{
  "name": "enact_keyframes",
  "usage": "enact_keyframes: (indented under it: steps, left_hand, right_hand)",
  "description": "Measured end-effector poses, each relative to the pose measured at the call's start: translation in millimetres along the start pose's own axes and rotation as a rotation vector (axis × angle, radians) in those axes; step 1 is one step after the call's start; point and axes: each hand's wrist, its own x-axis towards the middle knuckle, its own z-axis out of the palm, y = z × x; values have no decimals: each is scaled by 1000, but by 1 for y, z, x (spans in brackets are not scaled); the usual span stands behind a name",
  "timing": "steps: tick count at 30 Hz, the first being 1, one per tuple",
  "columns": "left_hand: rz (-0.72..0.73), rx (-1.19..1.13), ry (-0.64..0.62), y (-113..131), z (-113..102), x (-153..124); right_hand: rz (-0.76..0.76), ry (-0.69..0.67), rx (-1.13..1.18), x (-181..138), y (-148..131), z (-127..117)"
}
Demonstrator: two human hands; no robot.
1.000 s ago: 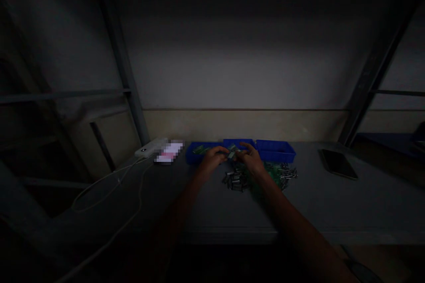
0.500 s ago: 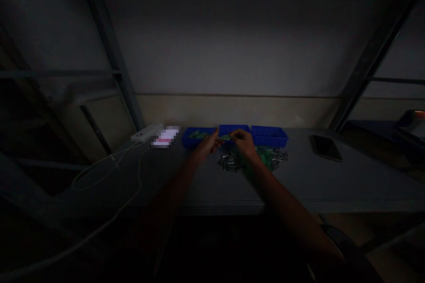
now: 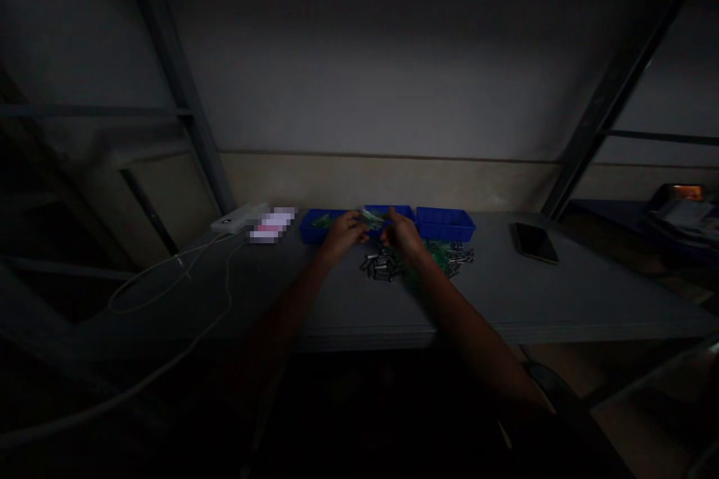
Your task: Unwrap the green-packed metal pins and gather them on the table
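Observation:
The scene is very dark. My left hand (image 3: pixel 342 230) and my right hand (image 3: pixel 402 234) are held close together over the far part of a grey table (image 3: pixel 348 299). Between their pinched fingertips is a small green piece (image 3: pixel 373 218), apparently a little circuit board. Just below the hands lie a heap of small metal cylinders (image 3: pixel 380 266) and a pile of green boards (image 3: pixel 441 254). Behind the hands stand three blue trays in a row: a left tray (image 3: pixel 312 227) with green pieces in it, a middle tray (image 3: pixel 389 210) and a right tray (image 3: pixel 446 222).
A white power bank (image 3: pixel 236 218) with a cable (image 3: pixel 168 292) trailing over the table's left end lies at the back left, beside a blurred pink-white item (image 3: pixel 272 224). A dark phone (image 3: pixel 535 242) rests at the right. Metal shelf posts rise on both sides.
The view has tilted up and shifted, so the table sits lower and further left. Both hands stay together on the small green piece and have risen slightly toward the middle tray.

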Motion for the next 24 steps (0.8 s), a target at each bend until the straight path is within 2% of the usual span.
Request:
enact_keyframes:
  steps: [4, 8, 13, 19, 24]
  left_hand:
    - [73, 42, -12, 0, 0, 0]
    - [106, 94, -21, -5, 0, 4]
    - [93, 165, -31, -8, -3, 8]
    - [22, 228, -37, -3, -4, 6]
    - [-27, 338, -175, -2, -8, 3]
  right_hand:
    - [28, -51, 70, 0, 0, 1]
    - [-22, 13, 25, 3, 6, 2]
    - [-27, 105, 22, 9, 11, 1]
    - [-70, 126, -6, 13, 16, -2]
    - [-79, 149, -30, 13, 15, -4]
